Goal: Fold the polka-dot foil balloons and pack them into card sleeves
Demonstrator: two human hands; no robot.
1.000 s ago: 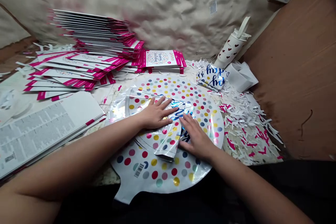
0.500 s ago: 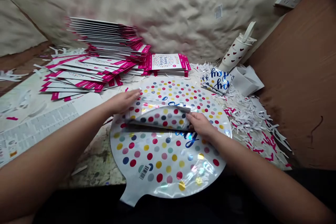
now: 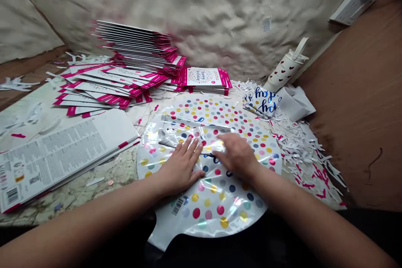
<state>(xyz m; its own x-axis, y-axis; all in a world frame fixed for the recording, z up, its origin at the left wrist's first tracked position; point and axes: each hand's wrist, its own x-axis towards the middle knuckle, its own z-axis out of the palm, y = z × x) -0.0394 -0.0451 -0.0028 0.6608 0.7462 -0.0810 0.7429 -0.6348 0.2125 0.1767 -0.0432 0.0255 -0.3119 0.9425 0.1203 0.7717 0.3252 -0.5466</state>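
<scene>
A flat, round foil balloon (image 3: 213, 222) with coloured dots and blue lettering lies in front of me, its neck toward me at the lower left. On top of it is a folded foil balloon (image 3: 176, 132), pressed into a narrow strip with the same dots. My left hand (image 3: 182, 167) lies flat with fingers spread, its fingertips on the strip's near edge. With bent fingers and thumb, my right hand (image 3: 237, 155) grips the strip's right end. The hand partly covers that end.
Printed pink-and-white card sleeves (image 3: 138, 50) are piled at the back left, with a smaller stack (image 3: 204, 77) beside them. More sleeves (image 3: 84, 146) lie at left. Behind on the right are a folded dotted foil piece (image 3: 262, 102), a heart-patterned tumbler (image 3: 284, 69) and paper shreds (image 3: 301, 155).
The raised fold has been flattened into a narrower strip. My left hand has moved from its far left edge down toward me and lies flat. My right hand stays at the right end.
</scene>
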